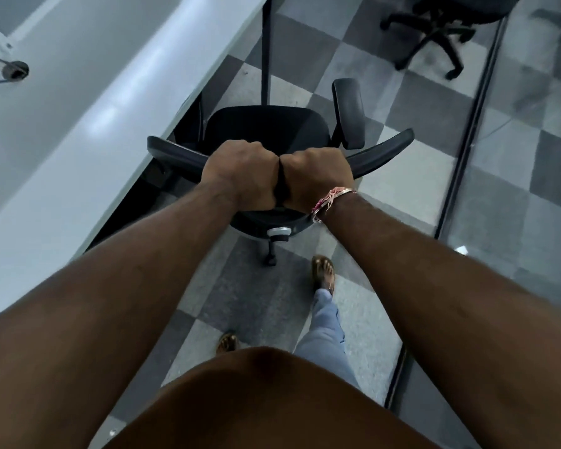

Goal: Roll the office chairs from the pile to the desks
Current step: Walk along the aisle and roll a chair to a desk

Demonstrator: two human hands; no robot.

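Black office chair (266, 131) stood just beside the white desk (78, 131), its seat partly under the desk's edge. The left hand (240, 173) and the right hand (318, 176), touching each other, gripped the chair's backrest top with curled fingers.

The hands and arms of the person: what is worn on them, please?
Both forearms are bare, with no sleeves in view. The left hand wears nothing. Near the right hand, the wrist carries a thread band in pink, red and pale strands with loose frayed ends.
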